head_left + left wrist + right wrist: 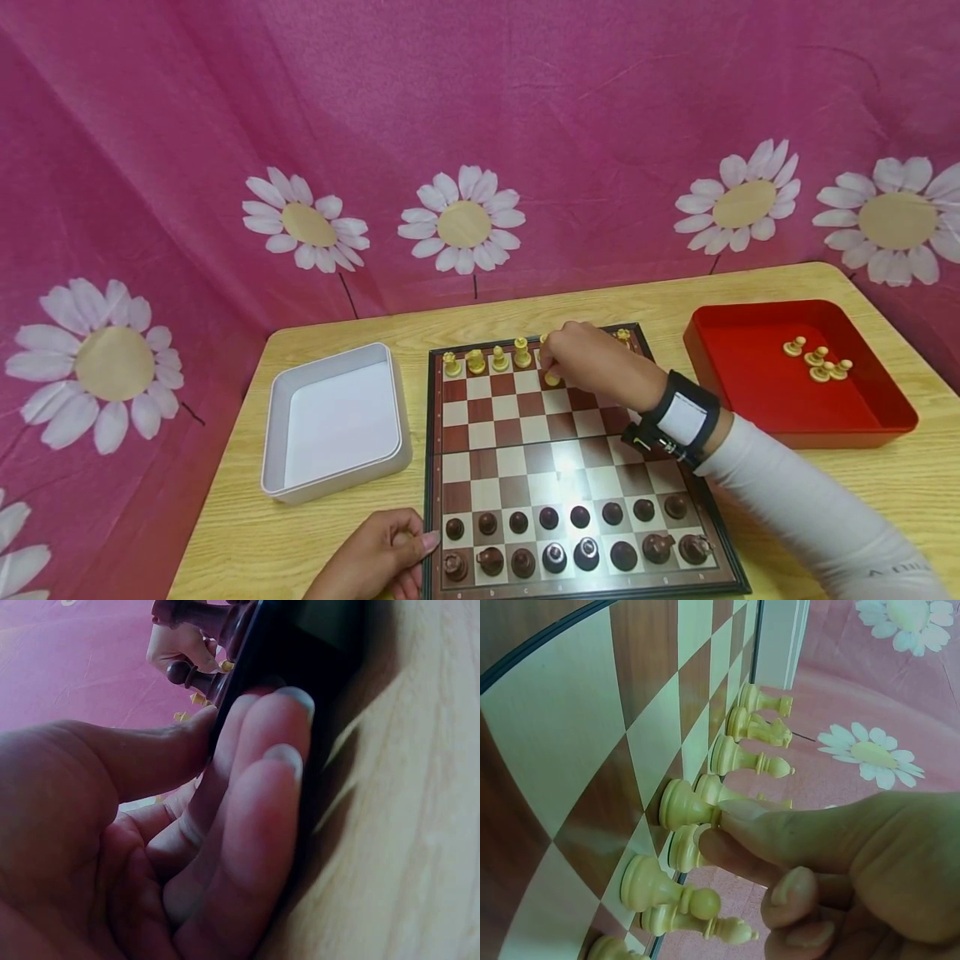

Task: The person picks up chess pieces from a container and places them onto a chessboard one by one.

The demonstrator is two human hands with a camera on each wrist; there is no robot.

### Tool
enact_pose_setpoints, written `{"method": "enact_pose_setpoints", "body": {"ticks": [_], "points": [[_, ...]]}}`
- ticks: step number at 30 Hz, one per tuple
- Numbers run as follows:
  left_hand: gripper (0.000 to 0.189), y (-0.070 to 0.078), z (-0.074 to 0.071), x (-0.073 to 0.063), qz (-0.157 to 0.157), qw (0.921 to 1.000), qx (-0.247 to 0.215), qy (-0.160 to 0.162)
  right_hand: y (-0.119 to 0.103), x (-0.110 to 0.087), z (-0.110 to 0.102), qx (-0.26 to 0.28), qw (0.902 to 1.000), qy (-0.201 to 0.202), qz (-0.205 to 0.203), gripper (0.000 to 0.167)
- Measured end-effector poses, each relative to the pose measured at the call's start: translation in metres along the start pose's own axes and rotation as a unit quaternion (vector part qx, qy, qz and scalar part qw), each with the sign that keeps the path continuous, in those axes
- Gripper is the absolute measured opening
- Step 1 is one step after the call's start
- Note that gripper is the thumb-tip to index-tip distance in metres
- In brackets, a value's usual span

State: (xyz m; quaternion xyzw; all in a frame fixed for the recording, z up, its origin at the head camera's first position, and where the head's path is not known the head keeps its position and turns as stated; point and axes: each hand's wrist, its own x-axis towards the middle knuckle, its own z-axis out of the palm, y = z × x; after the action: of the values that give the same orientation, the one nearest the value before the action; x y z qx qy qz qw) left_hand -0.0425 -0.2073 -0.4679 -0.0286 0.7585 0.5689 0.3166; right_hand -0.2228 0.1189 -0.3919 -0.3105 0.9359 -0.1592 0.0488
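The chessboard point(456, 468) lies on the table with several dark pieces point(555, 557) lined up in its two near rows. Along its far row stand cream pieces, among them a rook point(452, 364), a knight point(476, 361) and a bishop point(499, 359). My right hand point(592, 358) reaches over the far side and pinches a cream pawn point(679, 805) between thumb and forefinger, its base at the board. Another cream pawn point(656, 885) stands beside it. With thumb above and fingertips below, my left hand point(382, 550) grips the board's left edge near the front corner.
A red tray point(765, 408) at the right holds several cream pawns point(821, 372). To the left of the board sits a white tray point(341, 429). Behind the wooden table point(330, 542) hangs a pink curtain with daisies.
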Motion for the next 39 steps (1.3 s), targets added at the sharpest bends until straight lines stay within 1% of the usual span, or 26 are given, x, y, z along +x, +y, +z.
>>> {"method": "enact_pose_setpoints", "body": {"ticks": [15, 21, 29, 32, 37, 39], "points": [[0.031, 0.001, 0.0, 0.0, -0.01, 0.9999, 0.006, 0.006, -0.001, -0.001, 0.001, -0.002, 0.9999, 0.004, 0.012, 0.009], [0.031, 0.002, 0.001, 0.0, -0.011, 0.9999, 0.005, 0.006, -0.001, -0.001, 0.003, -0.008, 0.9999, 0.004, 0.009, 0.008], [0.031, 0.002, 0.0, -0.001, -0.009, 0.9999, 0.007, 0.006, -0.003, -0.002, 0.001, -0.01, 0.9996, -0.009, 0.024, 0.009], [0.031, 0.002, 0.0, -0.001, -0.007, 0.9999, 0.007, 0.005, -0.004, -0.003, 0.001, -0.011, 0.9996, -0.01, 0.023, 0.011], [0.032, 0.002, 0.0, -0.001, -0.007, 0.9999, 0.007, 0.005, -0.003, -0.009, -0.004, -0.004, 0.9998, 0.008, 0.02, 0.019], [0.032, 0.003, 0.0, -0.001, -0.006, 0.9999, 0.007, 0.005, 0.0, -0.013, -0.008, 0.001, 0.9997, 0.015, 0.021, 0.019]]}}
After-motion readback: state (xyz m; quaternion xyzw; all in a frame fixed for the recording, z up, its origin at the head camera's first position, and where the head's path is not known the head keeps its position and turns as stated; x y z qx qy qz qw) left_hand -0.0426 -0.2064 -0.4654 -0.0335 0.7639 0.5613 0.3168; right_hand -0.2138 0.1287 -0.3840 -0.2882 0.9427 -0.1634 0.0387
